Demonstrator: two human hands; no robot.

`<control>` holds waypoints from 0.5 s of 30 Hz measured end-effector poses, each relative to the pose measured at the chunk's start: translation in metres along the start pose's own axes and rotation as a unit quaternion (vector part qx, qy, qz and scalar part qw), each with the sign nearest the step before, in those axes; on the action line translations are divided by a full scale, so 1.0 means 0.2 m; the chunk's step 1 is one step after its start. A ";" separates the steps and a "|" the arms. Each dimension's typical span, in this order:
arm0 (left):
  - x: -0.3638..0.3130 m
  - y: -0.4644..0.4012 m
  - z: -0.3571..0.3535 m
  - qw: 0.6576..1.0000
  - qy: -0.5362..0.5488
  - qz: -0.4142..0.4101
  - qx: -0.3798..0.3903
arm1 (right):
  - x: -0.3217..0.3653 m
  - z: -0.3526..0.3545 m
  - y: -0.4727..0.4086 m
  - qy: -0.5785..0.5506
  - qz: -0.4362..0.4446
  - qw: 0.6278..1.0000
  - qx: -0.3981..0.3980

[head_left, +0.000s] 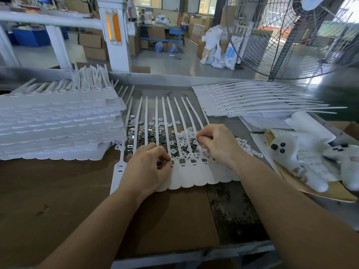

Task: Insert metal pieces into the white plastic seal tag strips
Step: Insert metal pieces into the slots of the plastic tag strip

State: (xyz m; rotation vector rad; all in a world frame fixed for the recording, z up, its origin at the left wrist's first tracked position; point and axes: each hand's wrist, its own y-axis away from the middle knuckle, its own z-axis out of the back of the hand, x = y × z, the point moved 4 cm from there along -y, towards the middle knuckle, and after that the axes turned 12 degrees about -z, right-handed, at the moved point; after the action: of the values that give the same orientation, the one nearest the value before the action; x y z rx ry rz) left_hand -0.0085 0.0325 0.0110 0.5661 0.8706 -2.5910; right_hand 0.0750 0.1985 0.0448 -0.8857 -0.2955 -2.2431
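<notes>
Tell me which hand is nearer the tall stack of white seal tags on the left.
Left. The left hand works at the strip's sockets just right of the tall stack; the right hand picks at the loose metal pieces farther right.

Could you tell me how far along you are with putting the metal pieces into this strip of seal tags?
Done: several sockets on the seal tag strip right of the left hand already show metal. In hand: the left hand works at a socket, while the right hand pinches something small over the loose metal pieces. Left: the leftmost socket looks empty, and the stack of strips waits.
</notes>
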 end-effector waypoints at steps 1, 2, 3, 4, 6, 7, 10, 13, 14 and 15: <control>0.00 0.00 0.00 1.000 -0.001 0.000 -0.001 | 0.02 -0.02 -0.01 0.015 0.005 1.000 -0.002; 0.00 0.00 0.00 1.000 -0.001 0.000 -0.002 | 0.03 -0.03 -0.01 0.032 0.011 0.999 -0.005; 0.00 0.00 0.00 1.000 -0.001 0.000 -0.002 | 0.04 -0.05 -0.02 0.051 0.019 0.999 -0.007; 0.00 0.00 0.00 1.000 0.000 0.000 -0.002 | 0.05 -0.06 -0.02 0.071 0.025 0.997 -0.010; 0.00 0.00 0.00 1.000 0.002 0.000 -0.001 | 0.07 -0.08 -0.02 0.114 0.035 0.993 -0.016; 0.00 0.00 0.00 1.000 0.003 -0.001 -0.001 | 0.07 -0.09 -0.03 0.132 0.037 0.990 -0.020; 0.00 0.00 0.00 1.000 0.002 -0.004 -0.003 | 0.08 -0.10 -0.04 0.156 0.032 0.987 -0.025; 0.00 0.00 0.00 1.000 0.000 -0.006 -0.004 | 0.08 -0.10 -0.04 0.138 0.026 0.990 -0.014; 0.00 0.00 0.00 1.000 0.000 -0.006 -0.005 | 0.08 -0.09 -0.04 0.126 0.028 0.992 -0.011; 0.00 0.00 0.00 1.000 0.000 -0.007 -0.006 | 0.08 -0.08 -0.04 0.113 0.031 0.993 -0.007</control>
State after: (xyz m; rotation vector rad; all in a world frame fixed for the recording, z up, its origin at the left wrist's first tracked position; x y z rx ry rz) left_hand -0.0094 0.0318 0.0114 0.5589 0.8918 -2.5966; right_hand 0.0525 0.1885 0.0435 -0.6302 -0.1456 -2.2632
